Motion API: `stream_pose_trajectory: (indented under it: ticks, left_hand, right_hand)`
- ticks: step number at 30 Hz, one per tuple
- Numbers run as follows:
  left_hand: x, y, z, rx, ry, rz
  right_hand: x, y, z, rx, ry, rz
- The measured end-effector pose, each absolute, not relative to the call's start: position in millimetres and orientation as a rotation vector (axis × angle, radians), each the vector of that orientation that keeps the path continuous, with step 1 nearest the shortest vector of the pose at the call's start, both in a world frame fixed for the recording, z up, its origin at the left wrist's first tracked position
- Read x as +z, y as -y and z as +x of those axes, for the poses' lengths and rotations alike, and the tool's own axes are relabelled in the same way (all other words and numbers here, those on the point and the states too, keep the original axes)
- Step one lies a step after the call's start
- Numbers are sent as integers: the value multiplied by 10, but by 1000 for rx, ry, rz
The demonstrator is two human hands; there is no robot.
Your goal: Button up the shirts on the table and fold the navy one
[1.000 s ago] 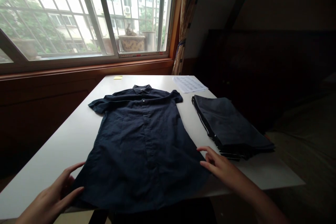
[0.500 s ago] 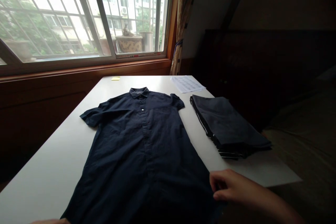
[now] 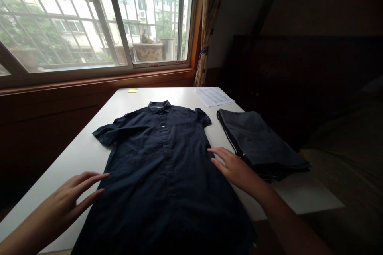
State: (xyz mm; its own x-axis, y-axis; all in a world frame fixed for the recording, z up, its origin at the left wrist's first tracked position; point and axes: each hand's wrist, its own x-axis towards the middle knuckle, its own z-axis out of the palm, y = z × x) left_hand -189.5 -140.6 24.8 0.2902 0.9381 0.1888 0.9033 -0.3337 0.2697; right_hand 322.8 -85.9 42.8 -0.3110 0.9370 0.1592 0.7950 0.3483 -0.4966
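A dark navy short-sleeved shirt (image 3: 143,167) lies spread front side up, its collar toward the window and its lower hem running out of the bottom of the view. My left hand (image 3: 76,193) is at the shirt's left side edge, thumb and fingers apart, holding nothing. Over the right side edge, below the sleeve, is my right hand (image 3: 229,165), its fingers also apart with nothing between them. Whether the fingertips touch the cloth I cannot tell.
The shirt lies on a white table (image 3: 66,163). To its right is a stack of folded dark clothes (image 3: 257,135). Printed sheets of paper (image 3: 214,96) and a yellow sticky note (image 3: 133,90) lie at the far end, below a barred window (image 3: 149,16) and a tied curtain (image 3: 205,40).
My right hand has let go of the shirt's lower right edge and moved up along that side. My left hand has come up from the bottom edge to the shirt's left side.
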Motion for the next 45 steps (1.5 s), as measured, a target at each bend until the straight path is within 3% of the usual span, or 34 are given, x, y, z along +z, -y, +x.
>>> stream_pose_trajectory:
  ticks: [4, 11, 24, 29, 34, 41, 45]
  left_hand:
    - [263, 728, -1271, 515, -1629, 2572]
    - [-191, 75, -823, 222, -1906, 2508]
    - [-382, 682, -1702, 98, -2147, 2396]
    - [-232, 839, -1635, 284, -2061, 2564]
    - [-188, 1124, -1559, 481, -2043, 2419]
    - [-101, 1472, -1825, 585, -1870, 1951]
    - [16, 1609, -2008, 488, -1746, 1857]
  right_hand:
    - [96, 419, 2701, 132, 2339, -1508]
    - [-239, 125, 2585, 136, 2445, -1651]
    - [-494, 529, 3502, -104, 2274, -1781]
    - [-292, 725, 3360, -49, 2219, -1733]
    - [-29, 1016, 3225, 306, 2112, -1820]
    - [340, 1315, 3415, 1475, 1747, -1537]
    - [461, 1471, 3447, 1659, 1643, -1439]
